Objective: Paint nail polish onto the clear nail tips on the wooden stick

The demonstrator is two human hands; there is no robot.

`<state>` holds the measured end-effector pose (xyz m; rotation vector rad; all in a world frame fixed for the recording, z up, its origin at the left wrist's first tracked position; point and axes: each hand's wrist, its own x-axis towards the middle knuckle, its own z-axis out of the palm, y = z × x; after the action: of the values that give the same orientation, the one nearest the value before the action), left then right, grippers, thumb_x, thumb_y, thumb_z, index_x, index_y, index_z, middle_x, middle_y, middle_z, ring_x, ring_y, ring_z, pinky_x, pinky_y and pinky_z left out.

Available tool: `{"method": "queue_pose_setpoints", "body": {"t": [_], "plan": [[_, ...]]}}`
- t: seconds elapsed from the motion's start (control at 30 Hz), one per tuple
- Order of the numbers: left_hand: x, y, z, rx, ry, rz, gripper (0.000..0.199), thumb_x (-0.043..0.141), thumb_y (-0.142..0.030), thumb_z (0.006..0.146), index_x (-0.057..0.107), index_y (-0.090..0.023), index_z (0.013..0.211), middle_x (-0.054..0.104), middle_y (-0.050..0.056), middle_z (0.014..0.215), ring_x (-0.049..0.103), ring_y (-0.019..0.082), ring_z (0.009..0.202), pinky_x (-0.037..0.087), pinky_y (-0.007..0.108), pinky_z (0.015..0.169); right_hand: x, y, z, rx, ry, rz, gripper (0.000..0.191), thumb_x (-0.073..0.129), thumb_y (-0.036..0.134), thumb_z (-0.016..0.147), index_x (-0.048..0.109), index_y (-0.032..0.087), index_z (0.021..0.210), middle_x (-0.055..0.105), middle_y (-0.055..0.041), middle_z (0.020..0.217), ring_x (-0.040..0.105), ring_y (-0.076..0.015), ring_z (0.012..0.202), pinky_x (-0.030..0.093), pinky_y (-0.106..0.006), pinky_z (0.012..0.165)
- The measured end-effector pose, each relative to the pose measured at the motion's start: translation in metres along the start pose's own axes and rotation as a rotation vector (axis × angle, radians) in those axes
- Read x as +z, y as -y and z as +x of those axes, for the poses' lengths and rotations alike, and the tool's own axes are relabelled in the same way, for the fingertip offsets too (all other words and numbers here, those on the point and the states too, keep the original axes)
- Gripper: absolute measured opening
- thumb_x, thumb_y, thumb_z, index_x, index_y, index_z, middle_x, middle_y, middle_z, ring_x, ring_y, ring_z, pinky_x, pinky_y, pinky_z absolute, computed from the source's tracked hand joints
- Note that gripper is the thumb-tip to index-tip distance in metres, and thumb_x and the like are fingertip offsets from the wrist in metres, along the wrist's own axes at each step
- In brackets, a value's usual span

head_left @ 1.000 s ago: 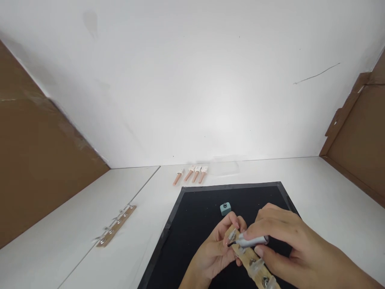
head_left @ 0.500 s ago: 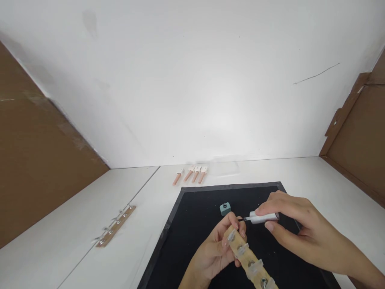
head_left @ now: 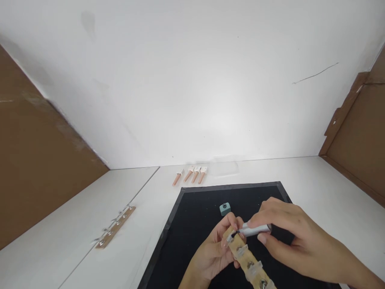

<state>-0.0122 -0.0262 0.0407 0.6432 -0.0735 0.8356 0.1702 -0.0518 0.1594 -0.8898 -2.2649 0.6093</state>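
Right now the right hand pinches a small brush, its tip touching the nail strip gripped by the left hand.

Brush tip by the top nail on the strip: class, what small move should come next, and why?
Probably stroke the brush down along the topmost clear nail tip: the right hand has its dark tip at that nail, and the left hand holds the strip.

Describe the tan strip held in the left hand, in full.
The tan strip looks like cardboard or thin wood, long and narrow, carrying a row of clear nail tips. It slants toward the lower right above the black mat. The left hand grips its upper end; the brush in the right hand meets the topmost tip.
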Motion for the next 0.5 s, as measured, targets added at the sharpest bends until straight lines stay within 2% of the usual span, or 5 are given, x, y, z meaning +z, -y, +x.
{"method": "queue_pose_setpoints", "body": {"t": [0.23, 0.4, 0.5], "plan": [[-0.0014, 0.0021, -0.0052, 0.007, 0.001, -0.02, 0.021, 0.068, -0.018, 0.071, 0.056, -0.016, 0.088, 0.056, 0.003, 0.088, 0.059, 0.008, 0.069, 0.053, 0.014, 0.051, -0.0004, -0.0074, -0.0051, 0.068, -0.028, 0.048, 0.024, 0.047, 0.009, 0.084, 0.059, 0.024, 0.097, 0.062, -0.0005, 0.078, 0.056, -0.0143, 0.07, 0.045, -0.025, 0.06], [-0.0018, 0.0007, -0.0018, -0.004, 0.0, -0.023, 0.023, 0.069, -0.018, 0.071, 0.059, -0.017, 0.092, 0.059, 0.002, 0.087, 0.062, 0.008, 0.067, 0.055, 0.015, 0.053, -0.001, -0.0023, -0.0026, -0.006, -0.03, 0.024, 0.023, 0.046, 0.006, 0.082, 0.058, 0.022, 0.094, 0.06, 0.0002, 0.071, 0.053, -0.0131, 0.063, 0.043, -0.024, 0.055], [-0.0012, -0.0006, 0.0014, 0.008, -0.002, 0.001, 0.023, 0.068, -0.021, 0.071, 0.06, -0.016, 0.092, 0.06, 0.002, 0.088, 0.064, 0.007, 0.063, 0.054, 0.014, 0.053, -0.0006, 0.0024, 0.0009, -0.047, 0.012, 0.015, 0.023, 0.044, 0.005, 0.081, 0.058, 0.02, 0.092, 0.061, -0.0005, 0.07, 0.053, -0.0126, 0.061, 0.043, -0.025, 0.055]]}}
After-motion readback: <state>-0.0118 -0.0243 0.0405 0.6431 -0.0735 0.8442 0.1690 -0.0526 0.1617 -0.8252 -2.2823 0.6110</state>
